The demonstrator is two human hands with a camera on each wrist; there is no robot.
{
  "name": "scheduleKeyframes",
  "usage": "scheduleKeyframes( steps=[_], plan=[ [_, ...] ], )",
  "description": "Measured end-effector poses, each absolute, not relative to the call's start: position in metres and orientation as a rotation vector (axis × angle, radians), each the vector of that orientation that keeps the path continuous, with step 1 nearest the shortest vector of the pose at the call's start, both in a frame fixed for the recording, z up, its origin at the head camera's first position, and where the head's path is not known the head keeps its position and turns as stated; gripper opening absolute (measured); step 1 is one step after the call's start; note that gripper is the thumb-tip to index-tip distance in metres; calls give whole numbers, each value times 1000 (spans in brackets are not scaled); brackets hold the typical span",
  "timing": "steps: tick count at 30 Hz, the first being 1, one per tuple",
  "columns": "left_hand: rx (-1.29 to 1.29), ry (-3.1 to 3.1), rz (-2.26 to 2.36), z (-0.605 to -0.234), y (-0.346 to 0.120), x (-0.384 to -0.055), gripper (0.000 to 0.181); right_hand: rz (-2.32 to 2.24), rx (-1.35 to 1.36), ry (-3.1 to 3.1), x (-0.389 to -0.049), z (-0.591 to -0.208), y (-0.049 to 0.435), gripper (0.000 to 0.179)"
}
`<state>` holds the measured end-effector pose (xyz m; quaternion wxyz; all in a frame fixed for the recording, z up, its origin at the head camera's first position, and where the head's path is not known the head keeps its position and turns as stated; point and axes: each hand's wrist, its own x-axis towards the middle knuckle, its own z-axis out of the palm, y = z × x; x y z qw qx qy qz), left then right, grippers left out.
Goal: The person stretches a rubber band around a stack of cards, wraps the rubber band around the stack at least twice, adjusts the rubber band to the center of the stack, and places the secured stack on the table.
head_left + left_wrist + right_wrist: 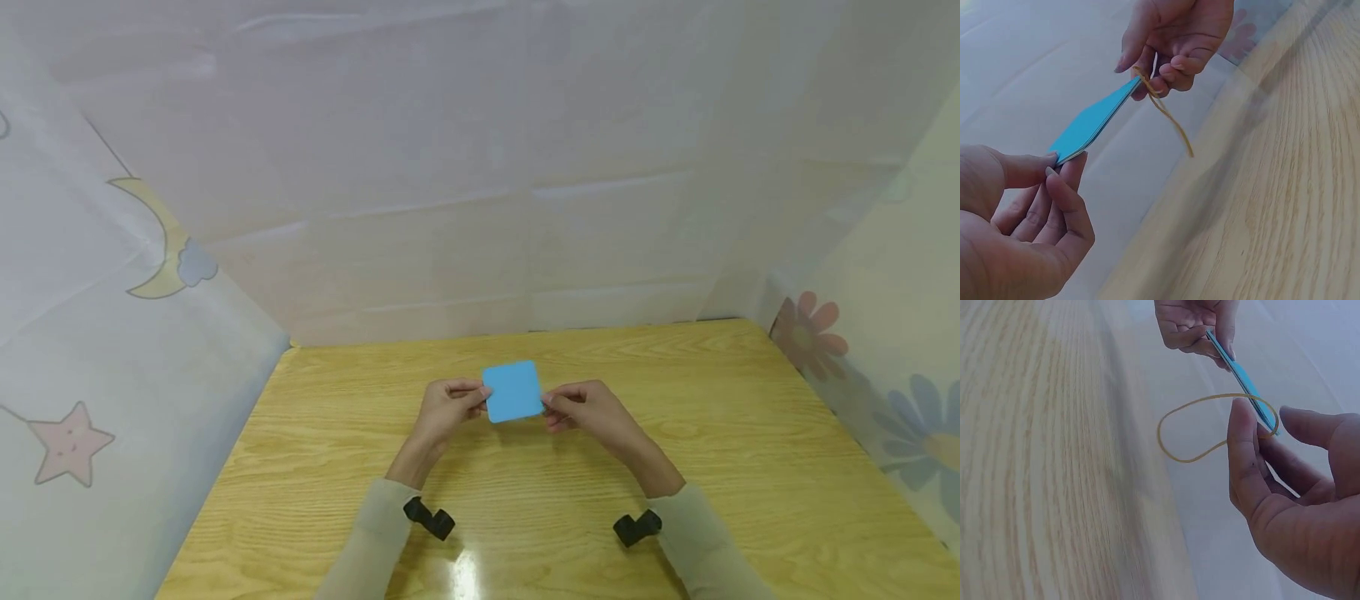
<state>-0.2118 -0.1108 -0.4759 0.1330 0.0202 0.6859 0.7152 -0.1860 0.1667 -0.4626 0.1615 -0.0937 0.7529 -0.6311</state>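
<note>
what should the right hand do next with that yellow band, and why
Probably draw the yellow band's free loop across the blue card stack with the right hand: the band sits slack at that hand's end of the stack, while the left hand pinches the opposite end.

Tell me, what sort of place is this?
Probably a small indoor booth for filming handwork, though I can't be certain: a wood-grain table stands against a creased backdrop, and a side panel shows a cartoon moon.
</note>
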Motion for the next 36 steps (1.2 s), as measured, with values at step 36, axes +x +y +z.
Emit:
scheduleKeyframes(
  steps=[36],
  plan=[
    [-53, 1946, 2229, -468, -118, -209, 27, -1702, -322, 2434, -186, -444, 181, 29]
  ],
)
